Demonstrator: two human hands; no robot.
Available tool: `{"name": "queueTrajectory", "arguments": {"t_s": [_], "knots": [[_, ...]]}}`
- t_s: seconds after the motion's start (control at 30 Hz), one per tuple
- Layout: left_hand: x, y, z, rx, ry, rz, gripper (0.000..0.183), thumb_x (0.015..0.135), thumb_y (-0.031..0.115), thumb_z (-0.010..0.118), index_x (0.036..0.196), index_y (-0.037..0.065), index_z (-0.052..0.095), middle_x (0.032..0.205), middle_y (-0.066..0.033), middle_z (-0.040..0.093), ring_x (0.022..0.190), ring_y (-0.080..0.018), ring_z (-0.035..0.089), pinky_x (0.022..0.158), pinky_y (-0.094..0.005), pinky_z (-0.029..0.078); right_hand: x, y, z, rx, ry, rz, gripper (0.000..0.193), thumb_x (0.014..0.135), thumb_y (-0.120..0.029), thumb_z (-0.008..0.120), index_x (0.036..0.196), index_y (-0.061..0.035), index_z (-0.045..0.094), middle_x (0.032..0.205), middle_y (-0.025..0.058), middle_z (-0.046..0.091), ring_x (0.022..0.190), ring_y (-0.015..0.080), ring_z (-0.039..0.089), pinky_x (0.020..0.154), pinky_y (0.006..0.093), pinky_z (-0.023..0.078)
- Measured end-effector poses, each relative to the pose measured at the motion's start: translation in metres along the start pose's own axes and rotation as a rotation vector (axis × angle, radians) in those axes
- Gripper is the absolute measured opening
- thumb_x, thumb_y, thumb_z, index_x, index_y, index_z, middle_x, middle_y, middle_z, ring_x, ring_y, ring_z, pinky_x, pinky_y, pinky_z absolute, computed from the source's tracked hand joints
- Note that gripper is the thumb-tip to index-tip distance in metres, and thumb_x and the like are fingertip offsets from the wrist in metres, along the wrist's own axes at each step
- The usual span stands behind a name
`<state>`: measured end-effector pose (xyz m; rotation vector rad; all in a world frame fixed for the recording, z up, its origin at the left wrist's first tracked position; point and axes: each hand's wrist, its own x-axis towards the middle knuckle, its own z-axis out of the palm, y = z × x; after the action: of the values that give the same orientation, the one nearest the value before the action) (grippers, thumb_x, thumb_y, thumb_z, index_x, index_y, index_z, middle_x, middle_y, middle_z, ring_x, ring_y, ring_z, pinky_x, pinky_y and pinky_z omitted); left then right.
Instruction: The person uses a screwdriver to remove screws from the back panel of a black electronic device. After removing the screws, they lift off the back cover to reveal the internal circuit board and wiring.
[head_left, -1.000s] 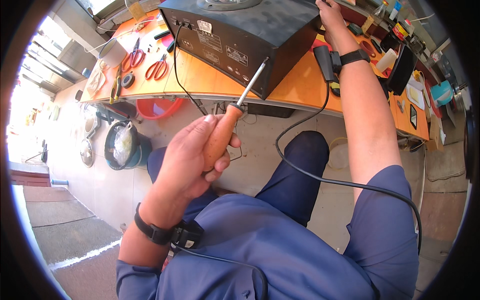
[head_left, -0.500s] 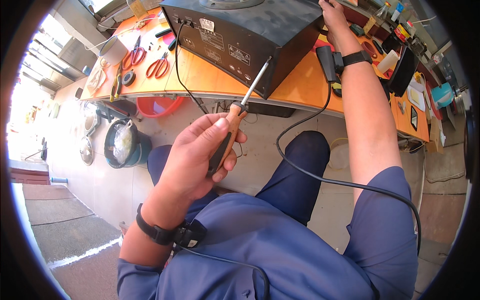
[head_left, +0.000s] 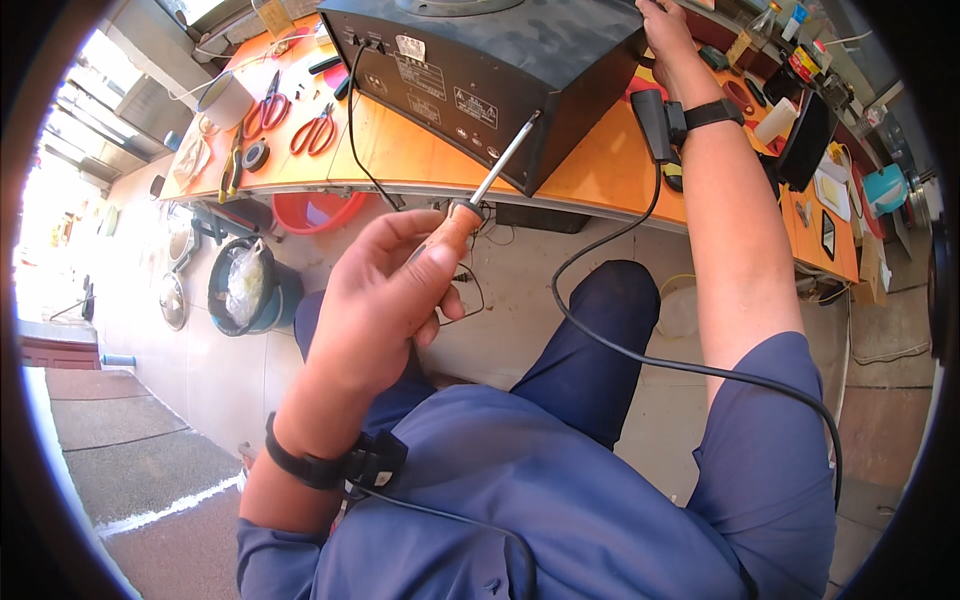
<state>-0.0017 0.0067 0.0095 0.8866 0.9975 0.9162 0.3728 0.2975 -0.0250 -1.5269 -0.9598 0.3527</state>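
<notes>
My left hand (head_left: 390, 295) is closed around the orange and black handle of a screwdriver (head_left: 505, 160). Its metal shaft slants up and away, and the tip meets the corner of a black boxy appliance (head_left: 590, 105) at a screw position. The appliance sits on the orange workbench (head_left: 580, 185), its labelled panel facing me and a round ring on top. At its far right corner, my right hand (head_left: 668, 40) grips the edge with fingers bent; some fingertips are cut off by the frame. A black power cord (head_left: 354, 130) hangs from the panel.
Red-handled scissors (head_left: 313, 132), pliers (head_left: 232, 165) and a roll of black tape (head_left: 256, 155) lie left of the appliance. Bottles (head_left: 752, 38) and a phone (head_left: 828, 235) are on the right. Below the bench stand a red basin (head_left: 318, 212) and a lined bucket (head_left: 262, 300).
My left hand has turned on the screwdriver handle and shifted slightly left, so the shaft tilts a little more. The tip stays at the appliance's corner. My right hand keeps its place.
</notes>
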Motion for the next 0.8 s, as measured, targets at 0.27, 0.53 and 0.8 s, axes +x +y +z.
{"name": "queueTrajectory", "arguments": {"t_s": [0.27, 0.53, 0.8], "knots": [[-0.001, -0.025, 0.003, 1.147, 0.251, 0.799, 0.038, 0.088, 0.003, 0.071, 0.124, 0.004, 0.061, 0.105, -0.0141, 0.064, 0.084, -0.0245, 0.067, 0.066, -0.0345, 0.054, -0.008, -0.009, -0.005, 0.043, -0.032, 0.078, 0.063, 0.091, -0.04, 0.072, 0.144, -0.0116, 0.055, 0.128, 0.0171, 0.062, 0.106, 0.0252, 0.064, 0.079, 0.038, 0.055], [-0.006, -0.028, 0.003, 0.571, 0.133, 0.422, 0.037, 0.091, 0.007, 0.073, 0.125, 0.002, 0.058, 0.106, -0.0117, 0.065, 0.079, -0.02, 0.067, 0.066, -0.0346, 0.055, -0.006, -0.006, -0.003, 0.023, -0.019, 0.048, 0.063, 0.092, -0.04, 0.071, 0.146, -0.0135, 0.054, 0.13, 0.017, 0.061, 0.111, 0.027, 0.061, 0.086, 0.0406, 0.053], [0.0, -0.009, 0.001, 0.522, 0.173, 0.276, 0.034, 0.095, 0.012, 0.07, 0.125, 0.0, 0.059, 0.106, -0.0106, 0.065, 0.074, -0.0191, 0.066, 0.052, -0.0264, 0.048, -0.013, -0.014, -0.008, -0.032, -0.015, 0.072, 0.064, 0.092, -0.042, 0.069, 0.147, -0.0151, 0.053, 0.134, 0.0175, 0.059, 0.113, 0.028, 0.06, 0.085, 0.042, 0.054]]}}
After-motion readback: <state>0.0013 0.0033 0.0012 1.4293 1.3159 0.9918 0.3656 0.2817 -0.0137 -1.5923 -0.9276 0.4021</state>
